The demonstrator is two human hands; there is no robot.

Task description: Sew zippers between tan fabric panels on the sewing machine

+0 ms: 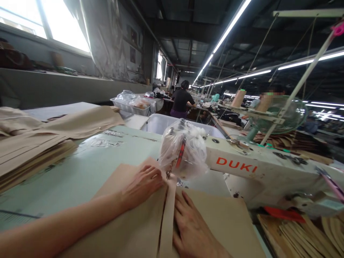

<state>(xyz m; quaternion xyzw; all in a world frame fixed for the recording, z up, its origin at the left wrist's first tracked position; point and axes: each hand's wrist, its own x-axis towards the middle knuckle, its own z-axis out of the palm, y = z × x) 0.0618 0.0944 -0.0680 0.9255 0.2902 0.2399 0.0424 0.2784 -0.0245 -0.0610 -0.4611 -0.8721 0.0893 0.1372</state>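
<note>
Two beige fabric panels, a left panel (115,218) and a right panel (225,215), lie under the sewing machine (236,166), with a narrow beige strip (168,218) running between them up to the presser foot (168,174). Clear plastic wraps the machine's head. My left hand (146,182) rests on the left panel just beside the foot, its fingers bent together and gripping the cloth; the thumb is hidden. Lower down, my right hand (192,225) lies flat on the right panel along the strip, fingers stretched out.
Stacked beige pieces (34,157) cover the table's left side. Behind the machine stands a white bin (153,123), with a plastic crate (134,104) farther back. A wooden tray (271,229) of cut strips sits lower right. Thread cones (238,98), a fan and a seated person are beyond.
</note>
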